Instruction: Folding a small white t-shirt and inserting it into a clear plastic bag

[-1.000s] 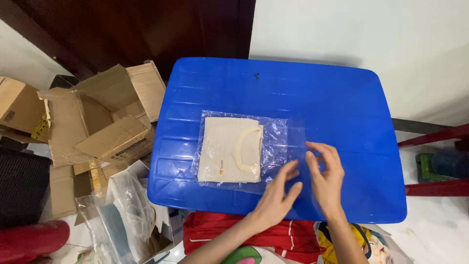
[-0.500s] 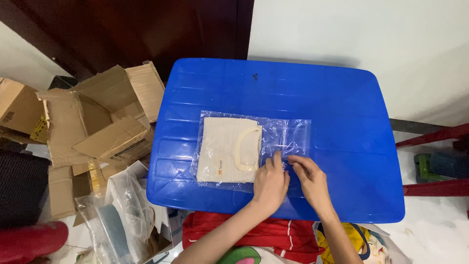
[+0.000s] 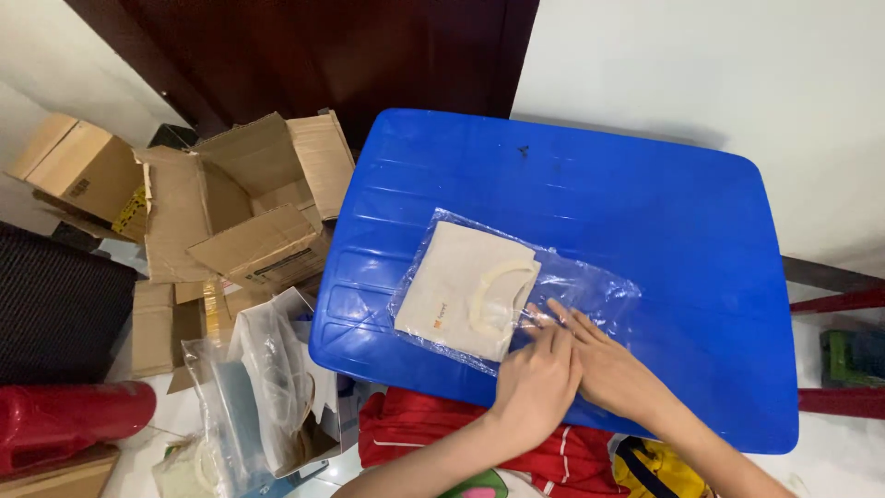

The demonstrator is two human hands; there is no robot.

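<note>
The left hand (image 3: pixel 537 385) lies flat, fingers together, pressed on the near edge of a clear plastic bag (image 3: pixel 513 289); the right hand (image 3: pixel 608 369) lies just beside it, touching it, fingers spread flat on the same bag — neither grips anything. The bag lies on the blue table (image 3: pixel 664 231), stretching up and to the left from both hands, its long axis slanting across the tabletop. Inside it, a folded cream cloth bag (image 3: pixel 466 288) fills the left part — nearer the left hand.
</note>
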